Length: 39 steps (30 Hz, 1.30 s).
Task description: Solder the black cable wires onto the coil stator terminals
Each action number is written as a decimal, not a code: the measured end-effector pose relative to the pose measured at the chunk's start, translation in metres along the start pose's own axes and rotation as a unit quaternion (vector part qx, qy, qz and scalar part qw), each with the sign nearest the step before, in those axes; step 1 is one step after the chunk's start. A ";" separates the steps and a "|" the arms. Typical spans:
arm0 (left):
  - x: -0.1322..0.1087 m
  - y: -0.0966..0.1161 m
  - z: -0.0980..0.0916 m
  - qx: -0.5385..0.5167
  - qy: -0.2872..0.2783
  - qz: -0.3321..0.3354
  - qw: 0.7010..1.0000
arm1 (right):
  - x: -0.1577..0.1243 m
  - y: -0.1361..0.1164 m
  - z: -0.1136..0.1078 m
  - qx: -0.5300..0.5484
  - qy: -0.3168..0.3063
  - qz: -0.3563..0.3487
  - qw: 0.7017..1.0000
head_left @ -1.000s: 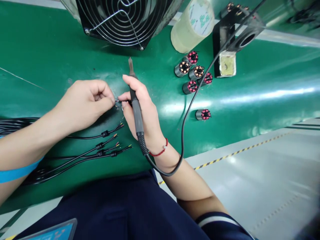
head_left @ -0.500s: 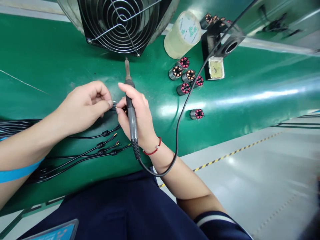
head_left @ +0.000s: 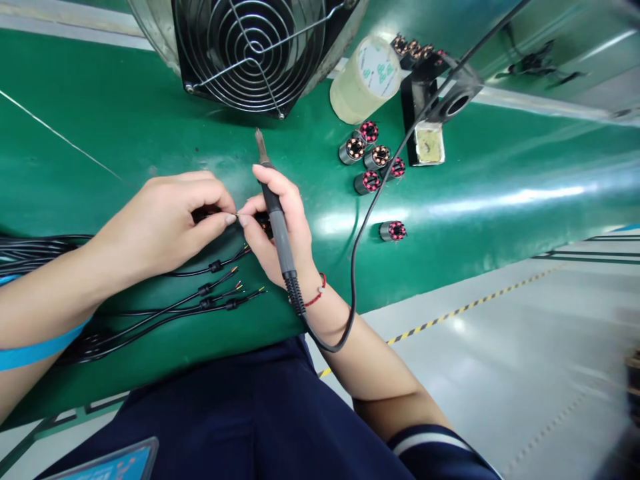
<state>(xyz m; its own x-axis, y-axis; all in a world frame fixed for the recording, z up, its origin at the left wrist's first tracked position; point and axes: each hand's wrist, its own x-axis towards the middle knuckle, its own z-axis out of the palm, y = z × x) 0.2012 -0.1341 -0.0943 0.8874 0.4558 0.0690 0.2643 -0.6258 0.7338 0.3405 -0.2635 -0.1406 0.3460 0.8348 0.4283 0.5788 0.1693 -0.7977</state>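
On the green table (head_left: 500,167), centre: the left hand (head_left: 160,223) and right hand (head_left: 300,230) meet fingertip to fingertip
Left hand: closed to a narrow pinch of thumb and forefinger on a thin, short wire end (head_left: 237,215); the other fingers are curled under
Right hand: thumb and forefinger pinch the same wire end from the opposite side; the remaining fingers hold a slim black soldering iron (head_left: 277,223) against the palm
Wire end: between the two hands, touching both, running left to right; too small to tell its colour
Iron axis: from the wrist straight away from the person, crosswise to the wire; its metal tip juts past the fingers, apart from the pinch, toward a black wire-grilled fan (head_left: 255,47)
Cord: a black cord (head_left: 356,253) loops from the iron's rear off to the right
Near side: black cables with coloured stripped ends (head_left: 220,290) lie just below the hands, ends pointing right
Right side: small metal cylinders with red and orange ends (head_left: 373,157), well apart from both hands
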 end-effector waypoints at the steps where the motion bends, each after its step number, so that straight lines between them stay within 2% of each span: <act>1: 0.001 0.001 0.001 -0.004 -0.001 -0.014 1.000 | 0.000 0.000 -0.002 -0.002 -0.003 -0.001 1.000; 6: 0.005 0.004 0.007 -0.049 0.011 -0.109 0.993 | -0.003 0.003 -0.008 -0.043 -0.031 0.009 0.999; 9: 0.007 0.003 0.008 -0.057 0.015 -0.138 0.989 | 0.000 0.004 -0.009 -0.052 -0.029 -0.005 0.998; 17: 0.007 0.000 0.007 -0.071 0.028 -0.148 0.986 | 0.003 0.001 -0.004 -0.094 -0.024 0.027 0.995; 20: 0.008 0.000 0.008 -0.069 0.019 -0.147 0.987 | 0.000 0.001 -0.004 -0.077 -0.014 0.027 0.997; 26: 0.008 0.002 0.008 -0.065 0.002 -0.141 0.988 | -0.009 -0.019 -0.025 -0.023 0.026 0.050 0.998; 29: 0.007 0.001 0.009 -0.066 -0.001 -0.141 0.988 | -0.020 -0.032 -0.034 -0.042 0.076 0.040 0.995; 31: 0.006 0.001 0.009 -0.068 0.002 -0.137 0.988 | -0.029 -0.035 -0.034 -0.051 0.120 0.035 0.991; 35: 0.006 0.004 0.009 -0.074 0.007 -0.114 0.991 | -0.043 -0.032 -0.024 0.020 0.200 0.026 0.979; 39: 0.007 0.007 0.008 -0.077 0.009 -0.109 0.991 | -0.048 -0.030 -0.020 0.023 0.225 0.034 0.974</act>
<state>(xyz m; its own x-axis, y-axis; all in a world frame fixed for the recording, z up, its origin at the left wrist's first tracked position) 0.2120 -0.1402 -0.0942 0.8086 0.5811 -0.0920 0.3872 -0.4080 0.8268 0.3209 -0.3192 -0.1292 0.6768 0.5335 0.5072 0.5125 0.1531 -0.8449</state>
